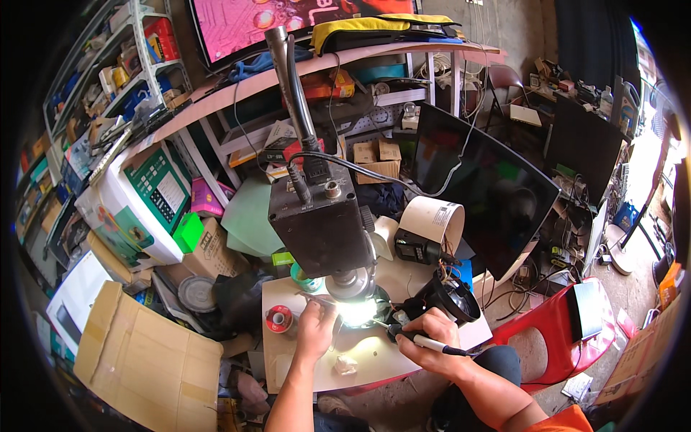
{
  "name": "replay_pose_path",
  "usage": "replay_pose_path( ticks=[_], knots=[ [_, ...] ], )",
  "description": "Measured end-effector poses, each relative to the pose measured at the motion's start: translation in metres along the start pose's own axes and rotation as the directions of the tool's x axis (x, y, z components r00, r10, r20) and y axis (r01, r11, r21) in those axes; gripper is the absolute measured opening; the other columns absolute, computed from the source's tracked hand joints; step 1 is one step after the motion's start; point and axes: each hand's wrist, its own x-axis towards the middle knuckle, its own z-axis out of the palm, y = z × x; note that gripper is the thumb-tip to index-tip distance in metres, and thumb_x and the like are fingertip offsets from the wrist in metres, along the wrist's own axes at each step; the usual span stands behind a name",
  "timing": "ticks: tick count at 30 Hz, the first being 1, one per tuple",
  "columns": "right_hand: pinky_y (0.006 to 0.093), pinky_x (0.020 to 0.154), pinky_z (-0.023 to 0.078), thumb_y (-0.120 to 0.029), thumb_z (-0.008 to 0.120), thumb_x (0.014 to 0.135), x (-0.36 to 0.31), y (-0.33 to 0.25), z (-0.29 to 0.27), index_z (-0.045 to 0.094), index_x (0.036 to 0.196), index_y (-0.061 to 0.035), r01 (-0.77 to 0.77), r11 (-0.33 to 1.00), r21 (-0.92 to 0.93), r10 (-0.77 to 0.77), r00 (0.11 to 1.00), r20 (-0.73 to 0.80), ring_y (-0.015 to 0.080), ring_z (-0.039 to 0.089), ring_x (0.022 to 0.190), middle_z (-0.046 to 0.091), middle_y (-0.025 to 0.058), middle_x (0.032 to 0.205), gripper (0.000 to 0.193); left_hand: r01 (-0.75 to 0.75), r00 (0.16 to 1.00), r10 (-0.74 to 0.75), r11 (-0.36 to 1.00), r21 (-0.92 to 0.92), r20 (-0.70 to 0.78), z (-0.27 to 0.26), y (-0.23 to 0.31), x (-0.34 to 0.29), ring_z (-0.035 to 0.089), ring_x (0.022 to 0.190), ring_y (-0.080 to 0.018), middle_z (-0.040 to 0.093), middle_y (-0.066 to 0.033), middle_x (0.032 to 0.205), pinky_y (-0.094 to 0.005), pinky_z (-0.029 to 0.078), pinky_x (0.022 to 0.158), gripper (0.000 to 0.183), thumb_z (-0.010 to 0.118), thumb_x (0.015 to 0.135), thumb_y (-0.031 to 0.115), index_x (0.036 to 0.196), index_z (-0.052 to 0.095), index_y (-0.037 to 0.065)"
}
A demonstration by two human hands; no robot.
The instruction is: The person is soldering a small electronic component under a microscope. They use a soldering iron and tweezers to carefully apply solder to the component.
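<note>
Hands, two, apart: left (317, 330), fingers drawn together, hold unclear; right (430, 331), closed on a pen-shaped tool (435, 345). Surface: pale table (381, 369), bearing red spool (278, 319) left of the left hand, crumpled wad (345, 365) nearer the wearer. Room: crowded workshop; shelves (144, 65), red chair (536, 342), open carton (151, 353). Markings: lettering on pink screen (259, 25); print on green-and-white box (129, 223). Tool: in right hand, tip leftward, toward bright light (356, 312) below black microscope (317, 223), between the hands.
</note>
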Motion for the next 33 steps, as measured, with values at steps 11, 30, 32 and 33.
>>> replay_pose_path(
  ticks=[11, 30, 32, 33],
  knots=[
    [0.0438, 0.066, 0.051, -0.010, 0.083, 0.074, 0.001, 0.003, -0.001, 0.069, 0.084, -0.0051, 0.004, 1.000, 0.000, -0.004, 1.000, 0.024, 0.0331, 0.062, 0.073, 0.066, 0.0117, 0.077, 0.018, 0.026, 1.000, -0.026, 0.999, 0.029, -0.009, 0.000, 0.014, -0.002, 0.063, 0.091, -0.0130, 0.067, -0.0039, 0.098, -0.0300, 0.050, 0.084, 0.016, 0.062, 0.102, 0.009, 0.115, 0.061, 0.001],
    [0.0406, 0.062, 0.051, -0.004, 0.082, 0.070, 0.002, -0.002, 0.001, 0.065, 0.080, -0.0046, 0.014, 0.999, -0.043, -0.015, 1.000, -0.003, 0.0302, 0.061, 0.071, 0.068, 0.0082, 0.077, 0.020, -0.005, 0.995, 0.012, 0.998, -0.065, 0.101, -0.002, 0.014, 0.004, 0.064, 0.093, -0.0129, 0.067, -0.0046, 0.101, -0.0289, 0.051, 0.086, 0.014, 0.059, 0.106, 0.010, 0.116, 0.060, 0.000],
    [0.0406, 0.062, 0.051, -0.004, 0.082, 0.070, 0.002, -0.003, 0.000, 0.064, 0.080, -0.0048, 0.003, 0.999, -0.049, -0.003, 1.000, -0.003, 0.0302, 0.060, 0.071, 0.068, 0.0080, 0.077, 0.020, 0.008, 0.992, -0.002, 0.999, -0.048, 0.123, -0.004, 0.015, 0.004, 0.064, 0.094, -0.0126, 0.067, -0.0047, 0.102, -0.0289, 0.051, 0.087, 0.015, 0.059, 0.106, 0.010, 0.116, 0.060, 0.000],
    [0.0406, 0.062, 0.051, -0.004, 0.082, 0.070, 0.002, -0.003, 0.000, 0.064, 0.080, -0.0049, 0.005, 0.999, -0.045, -0.005, 1.000, -0.004, 0.0302, 0.060, 0.070, 0.068, 0.0079, 0.077, 0.020, 0.011, 0.992, -0.006, 0.999, -0.039, 0.124, -0.003, 0.016, 0.004, 0.064, 0.094, -0.0125, 0.067, -0.0047, 0.102, -0.0289, 0.051, 0.087, 0.015, 0.059, 0.106, 0.010, 0.117, 0.060, 0.001]
  ],
)
